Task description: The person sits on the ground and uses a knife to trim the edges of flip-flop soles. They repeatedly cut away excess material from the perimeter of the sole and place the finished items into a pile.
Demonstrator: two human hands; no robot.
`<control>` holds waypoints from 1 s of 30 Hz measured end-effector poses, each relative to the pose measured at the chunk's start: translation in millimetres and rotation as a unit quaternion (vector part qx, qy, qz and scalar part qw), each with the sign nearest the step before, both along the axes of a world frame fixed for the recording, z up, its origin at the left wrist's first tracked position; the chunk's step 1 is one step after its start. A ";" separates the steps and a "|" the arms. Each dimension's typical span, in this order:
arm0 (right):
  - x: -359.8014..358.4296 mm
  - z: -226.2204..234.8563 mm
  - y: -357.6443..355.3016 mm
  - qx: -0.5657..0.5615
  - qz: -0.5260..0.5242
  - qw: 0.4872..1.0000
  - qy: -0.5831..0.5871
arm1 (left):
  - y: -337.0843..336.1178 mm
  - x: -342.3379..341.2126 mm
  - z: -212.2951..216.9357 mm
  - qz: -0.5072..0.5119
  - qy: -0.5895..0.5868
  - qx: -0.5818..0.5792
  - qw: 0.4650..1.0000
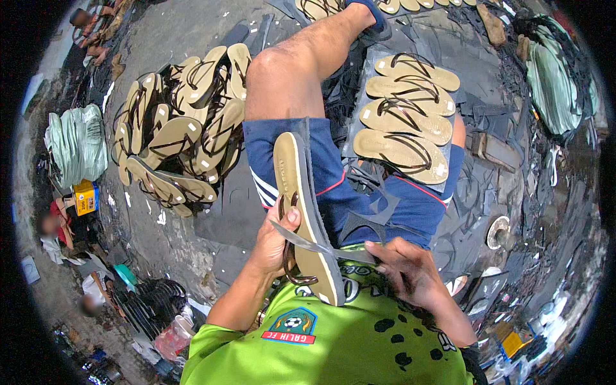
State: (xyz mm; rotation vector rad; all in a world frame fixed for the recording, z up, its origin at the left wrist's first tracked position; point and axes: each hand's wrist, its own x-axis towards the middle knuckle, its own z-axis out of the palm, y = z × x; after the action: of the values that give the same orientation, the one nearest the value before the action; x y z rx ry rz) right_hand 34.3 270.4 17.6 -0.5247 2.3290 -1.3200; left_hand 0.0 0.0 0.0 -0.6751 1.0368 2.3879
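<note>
My left hand [276, 236] is closed around the side of a tan flip-flop [292, 170], its thumb on the footbed near the brown strap. The flip-flop stands lengthwise in front of my shirt, and a grey rubber layer with surplus at the toe end shows along its right edge. A thin, tapering grey strip [310, 245] crosses over the footbed. Its right end is pinched in my right hand [407, 266], fingers curled. I cannot tell whether the strip is rubber or a blade. Grey rubber offcuts [369, 221] lie on my lap.
A heap of flip-flops [173, 151] lies at the left. Several more [407, 119] rest in a row on a grey sheet over my left-to-right extended thigh area. Pale green sacks [77, 144] stand at the far left, and a wooden block [495, 152] lies at the right.
</note>
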 end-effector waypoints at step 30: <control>-79.3 24.1 -64.4 -0.208 -0.201 0.952 0.103 | 24.4 -33.8 45.7 -0.085 0.144 -0.084 0.982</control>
State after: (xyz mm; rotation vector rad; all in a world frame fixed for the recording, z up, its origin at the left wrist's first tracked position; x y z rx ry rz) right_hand -44.9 206.0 41.6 -0.3279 2.4112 -2.0642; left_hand -33.8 24.4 45.7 -0.2838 1.3690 2.3092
